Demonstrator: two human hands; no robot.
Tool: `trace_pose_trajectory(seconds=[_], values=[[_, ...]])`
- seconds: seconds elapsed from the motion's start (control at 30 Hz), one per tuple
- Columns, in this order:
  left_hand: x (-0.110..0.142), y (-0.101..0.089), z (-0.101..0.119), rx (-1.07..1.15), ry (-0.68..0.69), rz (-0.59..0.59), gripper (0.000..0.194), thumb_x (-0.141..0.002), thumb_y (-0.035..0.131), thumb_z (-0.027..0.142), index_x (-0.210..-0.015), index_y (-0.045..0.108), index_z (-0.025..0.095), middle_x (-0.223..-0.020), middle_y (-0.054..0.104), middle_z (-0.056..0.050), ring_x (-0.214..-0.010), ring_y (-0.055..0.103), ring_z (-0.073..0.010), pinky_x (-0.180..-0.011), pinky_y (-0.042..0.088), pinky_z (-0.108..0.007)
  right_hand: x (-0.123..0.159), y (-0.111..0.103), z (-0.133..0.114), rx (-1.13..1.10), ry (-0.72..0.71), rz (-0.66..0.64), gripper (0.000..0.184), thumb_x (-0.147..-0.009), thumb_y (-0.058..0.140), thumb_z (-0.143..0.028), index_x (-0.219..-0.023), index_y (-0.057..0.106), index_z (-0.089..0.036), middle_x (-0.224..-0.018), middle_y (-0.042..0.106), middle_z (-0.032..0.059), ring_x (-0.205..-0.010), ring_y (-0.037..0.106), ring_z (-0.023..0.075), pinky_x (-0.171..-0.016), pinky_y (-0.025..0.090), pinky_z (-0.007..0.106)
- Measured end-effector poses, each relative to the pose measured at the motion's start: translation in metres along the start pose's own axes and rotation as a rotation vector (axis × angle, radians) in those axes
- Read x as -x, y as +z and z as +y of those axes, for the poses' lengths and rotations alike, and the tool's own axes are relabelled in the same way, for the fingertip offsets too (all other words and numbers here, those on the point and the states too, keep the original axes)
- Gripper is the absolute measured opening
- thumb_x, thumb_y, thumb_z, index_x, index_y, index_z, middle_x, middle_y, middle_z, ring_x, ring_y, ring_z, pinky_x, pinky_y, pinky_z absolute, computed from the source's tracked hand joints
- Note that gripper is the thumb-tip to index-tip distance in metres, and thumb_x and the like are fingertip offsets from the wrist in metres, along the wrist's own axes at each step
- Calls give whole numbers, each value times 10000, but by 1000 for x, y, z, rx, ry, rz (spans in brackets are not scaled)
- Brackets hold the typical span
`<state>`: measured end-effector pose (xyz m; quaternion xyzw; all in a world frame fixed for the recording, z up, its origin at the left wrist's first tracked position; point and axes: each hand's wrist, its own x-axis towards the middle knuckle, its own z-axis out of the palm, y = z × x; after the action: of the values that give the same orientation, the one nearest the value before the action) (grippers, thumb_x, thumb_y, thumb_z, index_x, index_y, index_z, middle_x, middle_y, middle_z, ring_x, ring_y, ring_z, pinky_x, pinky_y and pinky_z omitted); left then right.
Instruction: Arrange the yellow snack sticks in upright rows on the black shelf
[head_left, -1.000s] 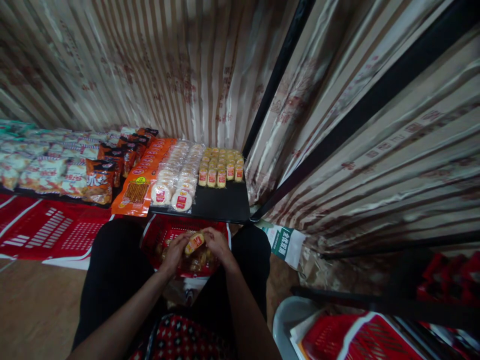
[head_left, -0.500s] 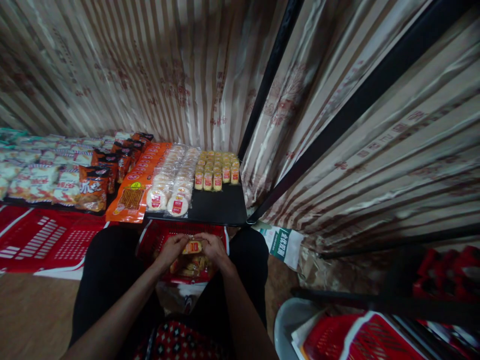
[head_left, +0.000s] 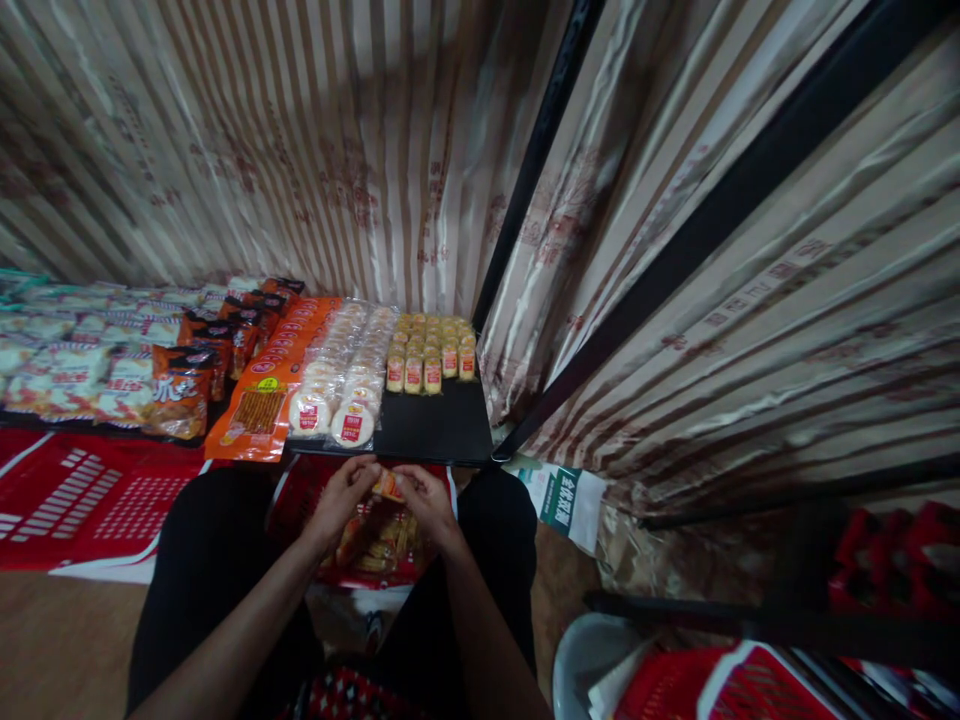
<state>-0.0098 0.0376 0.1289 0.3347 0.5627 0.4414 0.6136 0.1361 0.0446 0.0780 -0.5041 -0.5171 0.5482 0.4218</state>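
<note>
My left hand (head_left: pixel 342 496) and my right hand (head_left: pixel 424 500) meet over a red basket (head_left: pixel 300 480) between my knees. Both pinch one small yellow snack pack (head_left: pixel 389 485) with a red label, fingers curled round its ends. More of the same packs (head_left: pixel 375 540) lie in the basket below. Just beyond my hands is a black shelf (head_left: pixel 435 430) with rows of matching yellow packs (head_left: pixel 431 352) standing at its back right.
On the shelf, left of the yellow packs, lie round white cakes (head_left: pixel 341 375), orange packets (head_left: pixel 266 385) and dark orange bags (head_left: pixel 180 390). Striped curtains (head_left: pixel 337 150) hang behind. A black post (head_left: pixel 525 200) rises at the shelf corner. Red baskets (head_left: pixel 82 495) lie left and lower right.
My hands have lifted the yellow pack forward, from the middle of the basket to the shelf's front edge. The view has tilted slightly, so the shelf sits lower in the picture.
</note>
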Motion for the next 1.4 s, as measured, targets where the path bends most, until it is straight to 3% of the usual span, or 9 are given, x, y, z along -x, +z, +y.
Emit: trace_pose_trajectory(seconds=[0.23,0.47,0.77,1.07,1.4], values=[[3,14,-5,131,39,-27,416,-603,708,416,-900,592,148,-824,666,-29,-757,617,-150,-755,468,-269,-4,-1,-7,-173,35,159,420,-696,590,-530,-933,596,-184,-898,666,64,-798,630,193,-717,503,297],[-2,28,-7,153,50,80,378,-583,708,390,-848,563,162,-778,659,-12,-725,623,-158,-713,480,-275,-3,-4,-11,-143,-39,227,328,-760,556,-446,-968,511,-197,-884,620,41,-792,607,159,-698,489,260],[-15,42,5,3,119,167,339,-610,662,415,-807,583,151,-712,650,-12,-685,605,-154,-662,471,-256,-6,-6,-23,-124,-45,321,243,-751,578,-381,-885,486,-201,-797,595,16,-717,586,135,-642,476,237],[-25,51,16,-38,198,107,330,-655,601,412,-852,620,148,-837,681,-52,-795,624,-189,-749,482,-307,-9,-7,-23,6,-85,425,225,-788,530,-348,-958,494,-204,-886,653,39,-784,637,163,-697,507,278],[-53,70,24,18,225,-3,337,-662,589,329,-952,603,157,-980,673,-73,-928,614,-200,-768,492,-297,-38,-26,-39,302,-184,576,200,-800,491,-347,-923,538,-196,-907,642,60,-829,615,175,-770,484,314]])
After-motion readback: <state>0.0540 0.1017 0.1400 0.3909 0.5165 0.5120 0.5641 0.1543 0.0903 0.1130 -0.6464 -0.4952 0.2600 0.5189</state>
